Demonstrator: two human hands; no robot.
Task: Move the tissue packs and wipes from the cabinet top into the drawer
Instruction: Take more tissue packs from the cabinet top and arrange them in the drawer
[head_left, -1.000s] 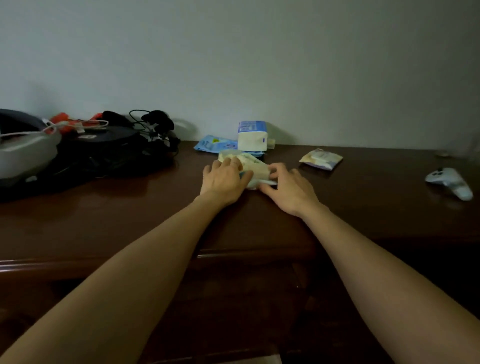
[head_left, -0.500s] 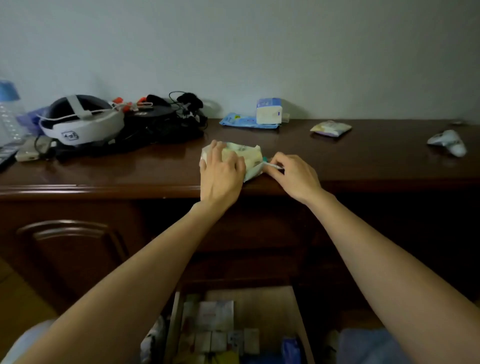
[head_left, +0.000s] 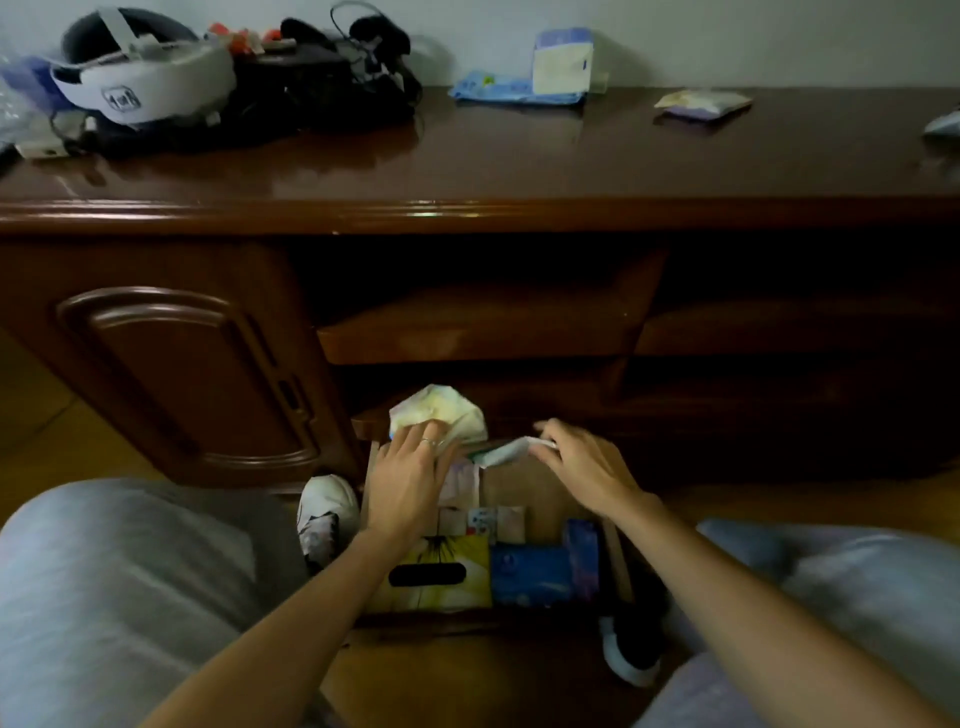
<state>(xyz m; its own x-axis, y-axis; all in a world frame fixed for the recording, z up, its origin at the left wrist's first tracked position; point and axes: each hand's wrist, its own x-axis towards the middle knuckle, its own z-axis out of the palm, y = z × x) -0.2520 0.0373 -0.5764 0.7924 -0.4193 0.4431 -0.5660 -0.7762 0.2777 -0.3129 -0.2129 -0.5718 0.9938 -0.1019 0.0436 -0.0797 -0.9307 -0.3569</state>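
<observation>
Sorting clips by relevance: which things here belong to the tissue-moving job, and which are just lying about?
Job:
pale crinkly tissue pack under left hand
small pack in right hand
open wooden drawer
blue flat wipes packet
white-and-blue upright tissue pack
small pale pack

Lying about:
white headset
black cables
</observation>
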